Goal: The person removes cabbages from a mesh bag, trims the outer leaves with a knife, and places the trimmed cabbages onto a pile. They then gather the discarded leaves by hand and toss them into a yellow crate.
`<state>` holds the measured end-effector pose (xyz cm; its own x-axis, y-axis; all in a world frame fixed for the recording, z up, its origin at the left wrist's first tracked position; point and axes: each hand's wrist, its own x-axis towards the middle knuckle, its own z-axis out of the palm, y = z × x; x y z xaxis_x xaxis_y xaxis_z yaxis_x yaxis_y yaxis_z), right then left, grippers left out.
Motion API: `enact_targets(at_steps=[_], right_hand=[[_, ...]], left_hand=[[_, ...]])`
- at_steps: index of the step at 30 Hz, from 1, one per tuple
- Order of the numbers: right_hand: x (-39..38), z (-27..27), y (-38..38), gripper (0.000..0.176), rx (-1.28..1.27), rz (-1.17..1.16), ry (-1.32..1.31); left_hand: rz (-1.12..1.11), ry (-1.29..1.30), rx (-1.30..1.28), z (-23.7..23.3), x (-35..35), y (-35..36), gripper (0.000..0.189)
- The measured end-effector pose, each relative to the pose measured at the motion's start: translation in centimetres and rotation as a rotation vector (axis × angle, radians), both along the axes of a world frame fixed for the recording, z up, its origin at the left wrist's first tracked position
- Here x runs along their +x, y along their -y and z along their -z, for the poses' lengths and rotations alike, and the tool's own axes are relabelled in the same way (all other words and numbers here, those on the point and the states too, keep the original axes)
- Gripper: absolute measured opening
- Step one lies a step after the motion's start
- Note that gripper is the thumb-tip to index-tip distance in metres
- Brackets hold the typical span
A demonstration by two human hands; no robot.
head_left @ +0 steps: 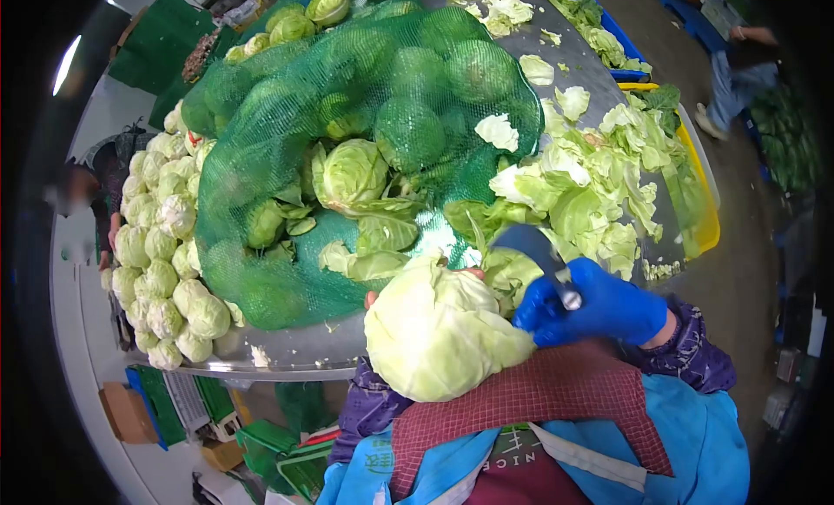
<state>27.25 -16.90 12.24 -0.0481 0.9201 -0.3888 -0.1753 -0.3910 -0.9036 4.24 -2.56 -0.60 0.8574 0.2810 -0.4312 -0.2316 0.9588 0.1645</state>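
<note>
A pale green cabbage (434, 327) is held up close to my body. Behind it, most of my left hand (371, 299) is hidden; only bare fingertips show at its edges, wrapped round it. My right hand (595, 305), in a blue glove, is closed on a knife (528, 243) just right of the cabbage. The knife's dark blade is blurred and points up and left. Beyond the held cabbage, a green mesh bag (261, 123) full of cabbages lies on the metal table, with one bare cabbage (352, 175) at its opening.
Loose leaves (599, 188) lie heaped on the right, spilling into a yellow crate (708, 192). A blue crate (625, 36) with leaves stands behind. Stacked cabbages (161, 244) fill the table's left end, a person (109, 175) beside them. Another person (734, 79) is at far right.
</note>
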Motion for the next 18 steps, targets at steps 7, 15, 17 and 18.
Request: enact_targets(at_steps=[7,15,17,18], right_hand=[[1.3,0.8,0.6,0.045,0.224,0.071,0.018],[-0.7,3.4,0.8,0.043,0.086,0.019,0.196],[0.4,0.5,1.4,0.021,0.028,-0.085,0.007],[0.6,0.3,1.7,0.021,0.025,-0.083,0.005]], left_hand=[[0.023,0.232,-0.185,0.1,-1.6,0.4,0.092],[-0.090,-0.052,0.058,6.9,-3.7,-0.8,0.088],[-0.087,-0.065,0.059,7.4,-4.0,-0.7,0.088],[-0.085,-0.067,0.056,7.3,-3.9,-0.6,0.088]])
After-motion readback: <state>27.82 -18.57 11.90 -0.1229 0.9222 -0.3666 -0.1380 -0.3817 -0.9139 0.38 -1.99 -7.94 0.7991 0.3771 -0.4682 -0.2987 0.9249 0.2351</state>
